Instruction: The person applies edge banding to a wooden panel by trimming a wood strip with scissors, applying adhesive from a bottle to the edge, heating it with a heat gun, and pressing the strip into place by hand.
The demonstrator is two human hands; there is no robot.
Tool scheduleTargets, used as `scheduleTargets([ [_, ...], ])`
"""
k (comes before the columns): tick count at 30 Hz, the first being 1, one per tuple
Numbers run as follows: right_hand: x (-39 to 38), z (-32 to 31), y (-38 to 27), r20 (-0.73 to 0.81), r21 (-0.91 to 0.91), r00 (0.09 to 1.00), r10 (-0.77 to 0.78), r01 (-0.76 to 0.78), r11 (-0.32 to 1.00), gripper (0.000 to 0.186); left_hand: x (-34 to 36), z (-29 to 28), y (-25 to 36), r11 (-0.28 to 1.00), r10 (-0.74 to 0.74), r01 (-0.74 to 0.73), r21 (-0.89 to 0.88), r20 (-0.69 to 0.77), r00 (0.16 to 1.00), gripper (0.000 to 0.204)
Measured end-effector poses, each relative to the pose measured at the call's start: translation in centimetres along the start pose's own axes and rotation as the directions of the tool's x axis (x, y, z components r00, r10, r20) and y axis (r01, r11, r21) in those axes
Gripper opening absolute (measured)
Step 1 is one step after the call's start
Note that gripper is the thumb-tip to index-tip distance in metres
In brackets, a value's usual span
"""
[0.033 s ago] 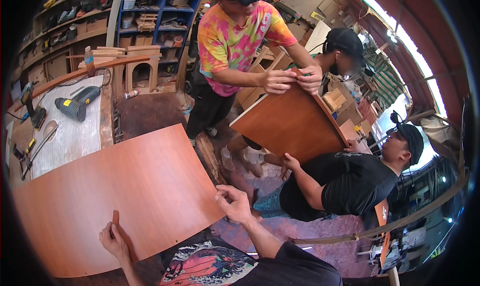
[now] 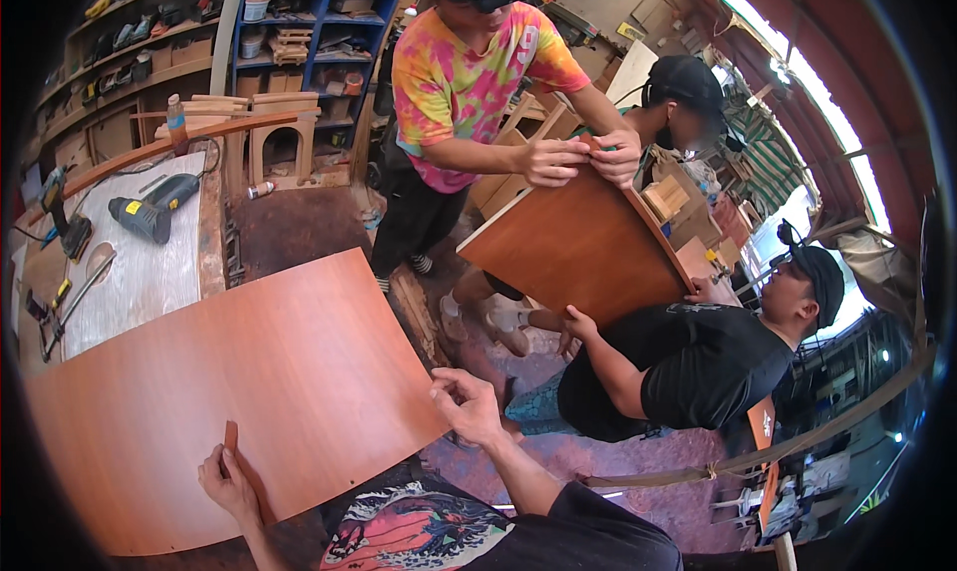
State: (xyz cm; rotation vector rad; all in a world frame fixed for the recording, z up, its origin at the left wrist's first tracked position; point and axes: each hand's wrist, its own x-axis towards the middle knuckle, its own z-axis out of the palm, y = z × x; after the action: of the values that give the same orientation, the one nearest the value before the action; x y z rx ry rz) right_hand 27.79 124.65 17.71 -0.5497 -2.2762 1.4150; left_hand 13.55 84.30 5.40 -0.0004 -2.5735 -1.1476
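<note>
A large, flat orange-brown wood-grain panel [image 2: 249,362] stretches in front of me from the left to the middle. At its near edge my left hand [image 2: 229,481] is closed round a narrow brown strip [image 2: 231,437], whose upper end sticks up past the fingers. My right hand [image 2: 467,403] is at the panel's right edge, close to the near corner. Its thumb and curled fingers close on that edge; the fingers' undersides are hidden.
Beyond the panel, a bench [image 2: 150,282] holds a grey-black power tool [image 2: 155,210], a cordless drill [image 2: 66,214] and a clamp [image 2: 58,317]. Co-workers hold a second brown panel [image 2: 583,237] at the right. A blue shelf [image 2: 317,32] stands behind.
</note>
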Motion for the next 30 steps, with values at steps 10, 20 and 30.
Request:
scheduleTargets([
  [10, -0.4, 0.4, -0.1, -0.061, -0.02, 0.994, -0.085, 0.084, 0.996, 0.028, -0.1, 0.3, -0.5, 0.999, 0.053, -0.053, 0.0, -0.049, 0.997, 0.022],
  [20, -1.4, 1.0, 0.1, -0.075, -0.049, 0.993, -0.094, 0.09, 0.995, 0.03, 0.0, 0.5, -1.0, 0.992, 0.118, -0.12, -0.043, -0.055, 0.992, 0.02],
  [30, -2.2, 0.7, 0.6, -0.054, -0.037, 0.994, -0.092, 0.09, 0.995, 0.029, -0.1, 0.1, -0.4, 0.999, 0.043, -0.043, -0.001, -0.033, 0.999, 0.022],
])
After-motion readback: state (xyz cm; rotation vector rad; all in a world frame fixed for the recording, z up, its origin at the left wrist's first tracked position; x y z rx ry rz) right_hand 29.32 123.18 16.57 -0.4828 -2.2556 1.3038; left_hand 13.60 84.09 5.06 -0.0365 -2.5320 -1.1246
